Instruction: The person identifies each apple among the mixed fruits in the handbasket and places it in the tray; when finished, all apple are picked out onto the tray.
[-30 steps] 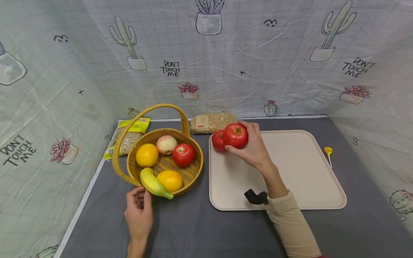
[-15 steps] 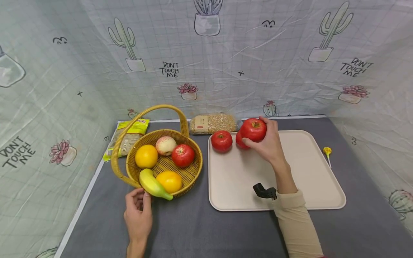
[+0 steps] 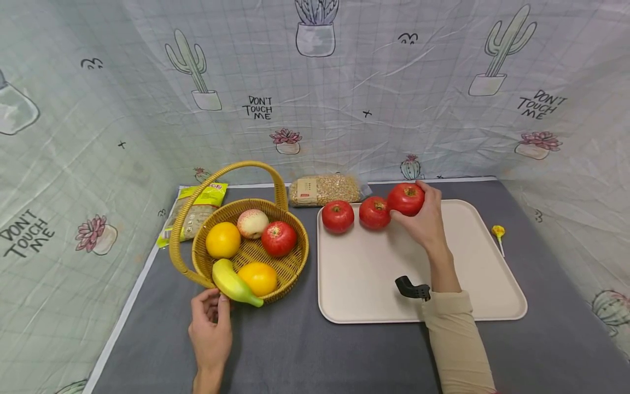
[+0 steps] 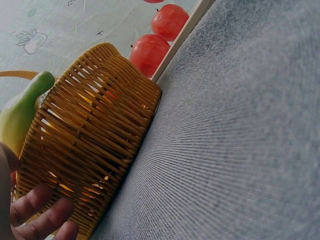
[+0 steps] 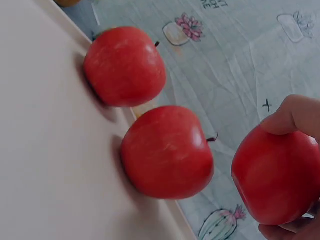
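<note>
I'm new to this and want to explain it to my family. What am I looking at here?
There is no machine at work here, only a person's two bare hands. The wide pictures come from a camera worn on the head, looking forward and down; the other two come from cameras on each wrist.

On the grey surface stand a wicker basket of fruit, with a banana at its near rim, and a pale tray bearing two red apples. Further back lie a bag of grains and a yellow bag.

The right hand has its grip round another red apple. The left hand is at the basket's near rim; whether it holds on is unclear.
</note>
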### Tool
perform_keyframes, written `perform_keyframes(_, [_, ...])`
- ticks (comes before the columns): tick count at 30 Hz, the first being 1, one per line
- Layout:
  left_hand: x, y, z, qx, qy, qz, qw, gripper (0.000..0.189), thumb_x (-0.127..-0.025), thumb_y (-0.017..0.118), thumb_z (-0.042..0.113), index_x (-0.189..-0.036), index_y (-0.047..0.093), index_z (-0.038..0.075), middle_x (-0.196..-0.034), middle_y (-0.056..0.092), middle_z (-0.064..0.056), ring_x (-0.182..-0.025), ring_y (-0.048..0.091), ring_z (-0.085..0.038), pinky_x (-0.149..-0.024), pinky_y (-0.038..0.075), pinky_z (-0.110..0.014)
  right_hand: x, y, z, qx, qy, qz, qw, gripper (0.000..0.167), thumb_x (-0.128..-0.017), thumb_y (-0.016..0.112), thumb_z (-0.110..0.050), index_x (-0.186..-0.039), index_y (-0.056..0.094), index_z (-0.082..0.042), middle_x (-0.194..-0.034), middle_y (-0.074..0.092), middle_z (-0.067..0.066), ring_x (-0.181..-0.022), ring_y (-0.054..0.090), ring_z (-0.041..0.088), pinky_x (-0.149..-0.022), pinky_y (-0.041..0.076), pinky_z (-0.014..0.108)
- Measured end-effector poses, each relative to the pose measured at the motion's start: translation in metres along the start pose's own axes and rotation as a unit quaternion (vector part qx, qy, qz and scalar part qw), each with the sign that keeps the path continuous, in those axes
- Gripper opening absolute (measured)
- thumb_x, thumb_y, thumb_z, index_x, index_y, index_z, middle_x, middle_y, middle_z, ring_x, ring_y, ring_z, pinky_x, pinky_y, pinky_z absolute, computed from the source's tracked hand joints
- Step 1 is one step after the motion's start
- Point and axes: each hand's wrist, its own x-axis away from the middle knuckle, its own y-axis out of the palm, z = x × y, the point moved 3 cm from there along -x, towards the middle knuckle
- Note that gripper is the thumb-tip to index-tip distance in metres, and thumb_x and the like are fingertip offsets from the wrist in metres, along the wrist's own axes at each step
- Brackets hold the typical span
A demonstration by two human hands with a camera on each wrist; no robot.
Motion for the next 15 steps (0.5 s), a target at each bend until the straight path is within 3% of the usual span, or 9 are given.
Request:
perform_keyframes(7, [0.001, 0.0, 0.0, -0.004, -0.015, -0.005, 0.9999, 0.02, -0.1, 0.059, 0.01, -0.116, 0.057, -0.002, -0.081, 0.063, 0.002, -0.062, 0.063, -0.01, -0.056, 0.046, -0.012, -0.003, -0.004, 0.015, 0.001, 0.032, 0.003, 0.9995, 0.085, -0.08, 0.074, -0.021, -0.152, 0.03, -0.009, -0.147, 0.034, 0.02, -0.132, 0.045, 0.039, -0.108, 0.042, 0.059])
perform_keyframes(15, [0.0, 0.0, 0.001, -0.004, -0.012, -0.005, 0.9999, 0.02, -0.1, 0.058, 0.01, -0.116, 0.057, -0.002, -0.081, 0.063, 0.002, -0.061, 0.063, -0.01, -0.056, 0.046, -0.012, -0.006, -0.005, 0.033, 0.013, 0.054, -0.021, 0.9982, 0.088, -0.081, 0.076, -0.022, -0.153, 0.028, -0.007, -0.149, 0.033, 0.022, -0.133, 0.043, 0.04, -0.108, 0.043, 0.06])
